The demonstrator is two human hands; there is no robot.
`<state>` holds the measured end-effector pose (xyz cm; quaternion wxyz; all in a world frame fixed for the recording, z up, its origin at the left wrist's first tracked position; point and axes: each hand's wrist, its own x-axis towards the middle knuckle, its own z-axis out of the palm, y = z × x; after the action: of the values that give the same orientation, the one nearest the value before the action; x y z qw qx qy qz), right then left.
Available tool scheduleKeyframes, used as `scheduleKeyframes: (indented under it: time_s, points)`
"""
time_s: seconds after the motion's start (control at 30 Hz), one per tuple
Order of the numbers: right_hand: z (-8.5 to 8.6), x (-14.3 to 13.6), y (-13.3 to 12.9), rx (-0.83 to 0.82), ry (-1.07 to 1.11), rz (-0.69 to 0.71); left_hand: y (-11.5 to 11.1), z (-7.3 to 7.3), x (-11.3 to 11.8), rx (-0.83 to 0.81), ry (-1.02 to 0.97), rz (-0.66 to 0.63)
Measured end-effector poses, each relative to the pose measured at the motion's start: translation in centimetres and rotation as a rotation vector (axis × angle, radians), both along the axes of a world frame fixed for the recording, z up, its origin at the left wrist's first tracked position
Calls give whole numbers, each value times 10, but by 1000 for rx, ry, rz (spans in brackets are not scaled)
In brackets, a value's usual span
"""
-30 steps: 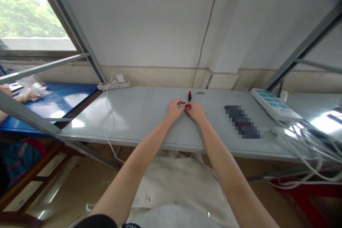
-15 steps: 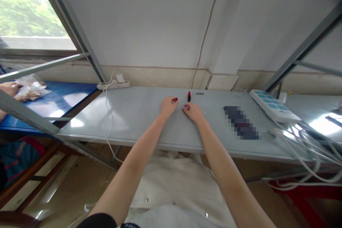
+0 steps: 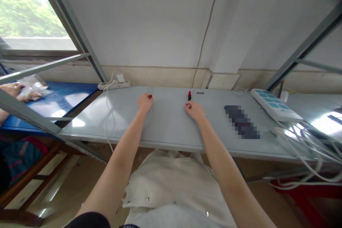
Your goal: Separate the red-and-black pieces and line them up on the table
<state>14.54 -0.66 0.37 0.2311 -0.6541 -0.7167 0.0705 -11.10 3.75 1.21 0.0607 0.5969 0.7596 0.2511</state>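
My left hand (image 3: 145, 102) is closed over the table's left half, a small red piece (image 3: 150, 96) showing at its fingertips. What kind of piece it is, I cannot make out. My right hand (image 3: 195, 110) rests low over the table, thumb and fingers curled together; anything between them is too small to name. Just beyond its fingers lie small red pieces (image 3: 189, 93) and black pieces (image 3: 189, 98), close together. A short row of small dark pieces (image 3: 200, 93) sits to their right, near the wall.
The grey table (image 3: 168, 128) runs along a white wall. At its back left is a power strip (image 3: 114, 84) with a white cable; a larger power strip (image 3: 276, 105) is at the right. A pixelated dark item (image 3: 242, 123) lies right of my hand. Another person's hand (image 3: 12, 89) is far left.
My left hand has moved left, away from my right hand, carrying the small red piece. My right hand has stayed nearly in place beside the red and black pieces.
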Motion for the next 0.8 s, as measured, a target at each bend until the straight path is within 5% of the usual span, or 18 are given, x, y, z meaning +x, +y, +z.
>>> scheduleKeyframes:
  time_s: [0.33, 0.8]
  points:
    - [-1, 0, 0, 27, 18, -15, 3, -14, -5, -70, 36, 8]
    - [-1, 3, 0, 65, 61, -19, 1, -11, -5, -94, -4, 11]
